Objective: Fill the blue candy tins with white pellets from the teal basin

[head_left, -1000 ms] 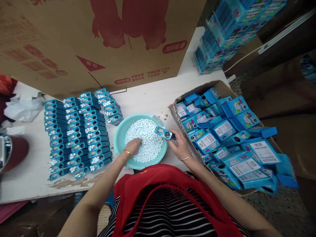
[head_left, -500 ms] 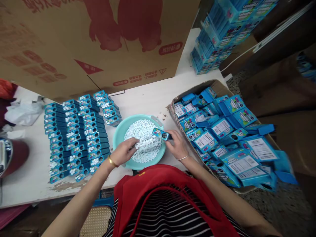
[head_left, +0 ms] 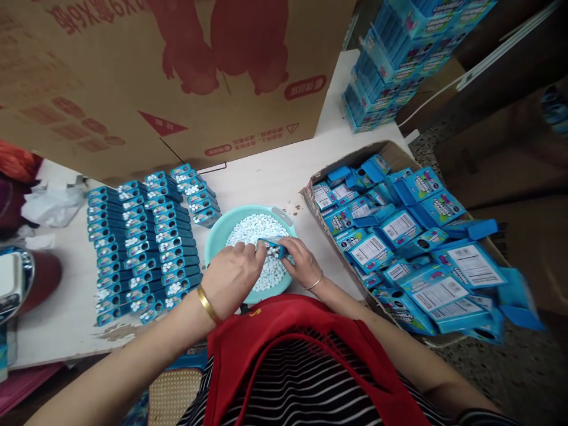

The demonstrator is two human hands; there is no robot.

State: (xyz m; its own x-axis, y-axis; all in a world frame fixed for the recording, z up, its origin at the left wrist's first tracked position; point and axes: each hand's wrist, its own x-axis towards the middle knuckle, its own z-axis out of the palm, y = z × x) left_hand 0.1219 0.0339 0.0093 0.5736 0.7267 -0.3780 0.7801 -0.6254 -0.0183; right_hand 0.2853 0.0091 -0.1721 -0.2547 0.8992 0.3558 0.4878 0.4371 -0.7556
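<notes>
A light teal basin [head_left: 215,236] filled with small white candies [head_left: 255,228] stands in front of me. Over it, my right hand [head_left: 303,260] grips a small blue candy box [head_left: 276,244] by its end, tilted with the opening toward my left hand. My left hand [head_left: 237,273] is closed, back of the hand up, its fingertips pressed together at the box's opening. White candies show right at those fingertips; the rest of what they hold is hidden behind the knuckles.
Rows of blue boxes [head_left: 173,242], several with white candies in their openings, stand on the table to the left. A carton [head_left: 317,177] heaped with blue boxes is at right. Behind are a large cardboard box [head_left: 248,112] and stacked blue packs [head_left: 386,65]. A dark red bucket [head_left: 47,278] sits far left.
My left hand has risen from the candies and moved right to the box. My right hand has brought the box left and tilted it over the basin.
</notes>
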